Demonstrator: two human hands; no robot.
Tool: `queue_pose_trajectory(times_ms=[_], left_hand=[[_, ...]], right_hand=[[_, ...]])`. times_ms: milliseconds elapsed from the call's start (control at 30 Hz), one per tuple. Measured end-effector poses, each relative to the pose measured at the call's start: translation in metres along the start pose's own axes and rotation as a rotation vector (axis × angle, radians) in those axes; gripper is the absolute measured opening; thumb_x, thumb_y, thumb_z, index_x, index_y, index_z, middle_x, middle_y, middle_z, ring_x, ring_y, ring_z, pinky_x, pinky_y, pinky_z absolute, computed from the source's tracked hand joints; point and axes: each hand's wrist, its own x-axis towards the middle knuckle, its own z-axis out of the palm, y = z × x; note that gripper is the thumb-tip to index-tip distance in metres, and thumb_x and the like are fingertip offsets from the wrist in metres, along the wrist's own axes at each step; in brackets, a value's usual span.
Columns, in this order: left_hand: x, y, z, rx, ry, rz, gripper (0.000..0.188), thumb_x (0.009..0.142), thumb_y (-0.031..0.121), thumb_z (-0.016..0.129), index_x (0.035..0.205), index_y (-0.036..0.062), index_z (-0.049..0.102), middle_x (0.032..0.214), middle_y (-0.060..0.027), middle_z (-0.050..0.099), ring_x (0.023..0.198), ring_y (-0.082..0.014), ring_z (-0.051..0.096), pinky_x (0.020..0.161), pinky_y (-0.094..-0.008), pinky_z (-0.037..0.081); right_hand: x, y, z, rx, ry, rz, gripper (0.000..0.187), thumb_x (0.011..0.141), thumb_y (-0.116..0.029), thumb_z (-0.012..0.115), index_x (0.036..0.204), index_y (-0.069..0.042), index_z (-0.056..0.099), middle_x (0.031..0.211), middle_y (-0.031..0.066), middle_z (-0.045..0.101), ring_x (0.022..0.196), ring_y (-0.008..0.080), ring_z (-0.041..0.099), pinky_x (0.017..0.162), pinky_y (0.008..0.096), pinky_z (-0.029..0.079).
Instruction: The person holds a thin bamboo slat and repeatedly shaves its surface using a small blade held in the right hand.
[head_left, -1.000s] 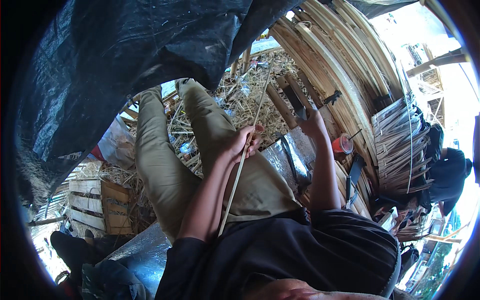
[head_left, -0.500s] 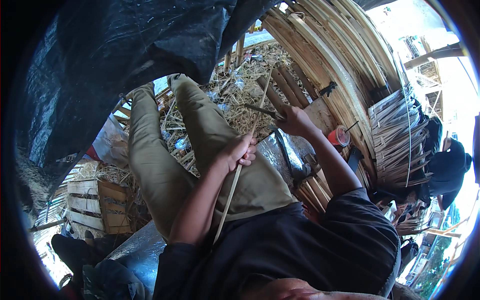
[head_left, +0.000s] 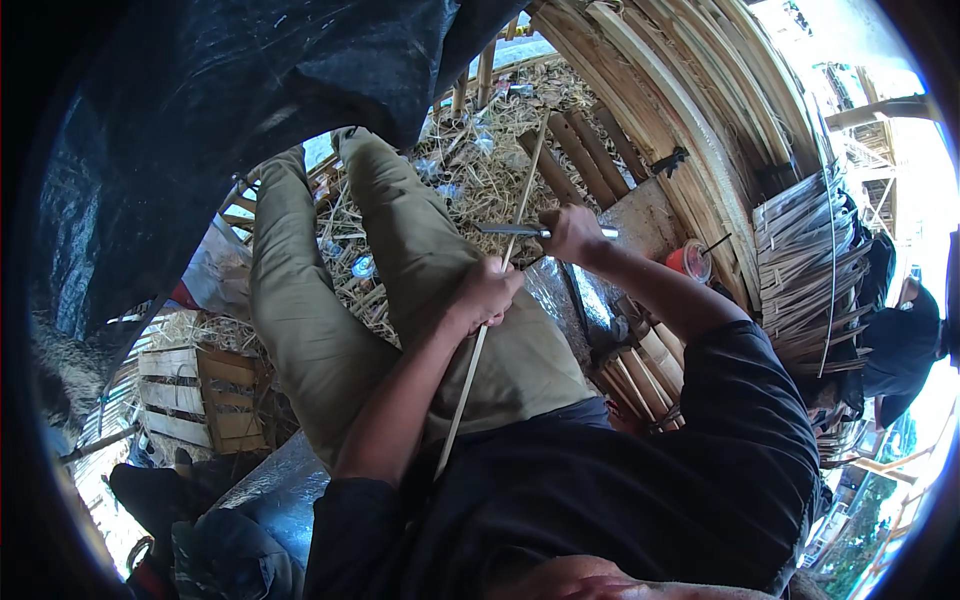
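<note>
My left hand [head_left: 486, 295] is closed around a long, thin, pale strip [head_left: 462, 402] that looks like bamboo. The strip slants from my waist, across my thigh, up past the hand toward the litter-strewn ground. My right hand [head_left: 578, 236] grips the handle of a knife [head_left: 508, 230]. Its blade points left and crosses the strip just beyond my left fist; whether the edge touches it I cannot tell. The handle's end sticks out to the right of my fist. My legs in khaki trousers [head_left: 405, 235] stretch out beneath both hands.
Shavings and straw [head_left: 475, 170] cover the ground ahead. Long wooden slats [head_left: 690, 110] curve along the right, beside a bundle of split strips [head_left: 805, 255] and a red container [head_left: 688, 261]. A dark tarp [head_left: 230, 110] hangs upper left, above a wooden crate [head_left: 200, 400]. Another person [head_left: 893, 345] is far right.
My right hand has turned, so the knife blade now lies nearly level and its handle end shows. The left hand has kept its grip on the strip, with the wrist slightly rolled.
</note>
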Motion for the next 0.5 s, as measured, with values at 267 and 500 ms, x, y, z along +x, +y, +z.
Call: queue_pose_trajectory(times_ms=[267,500], left_hand=[[0.007,-0.001,-0.002,-0.106,-0.006,0.012,0.018,0.085,0.005,0.053,0.078,0.014,0.038,0.059,0.0061,0.032,0.037,-0.0031,0.029,0.03,-0.0255,0.021],[-0.002,0.005,-0.007,-0.179,-0.043,-0.025,0.021,0.085,0.008,0.056,0.073,0.0137,0.039,0.055,0.0058,0.032,0.035,-0.0052,0.031,0.029,-0.0268,0.022]], right_hand=[[0.022,0.018,0.009,-0.108,0.043,0.141,0.015,0.079,-0.021,0.063,0.089,-0.014,0.072,0.075,0.0146,0.069,0.072,0.0324,0.07,0.067,0.0441,0.057],[0.044,0.032,-0.036,-0.045,-0.131,0.325,0.022,0.083,-0.022,0.057,0.094,-0.012,0.072,0.09,0.0203,0.07,0.088,0.0329,0.07,0.079,0.041,0.057]])
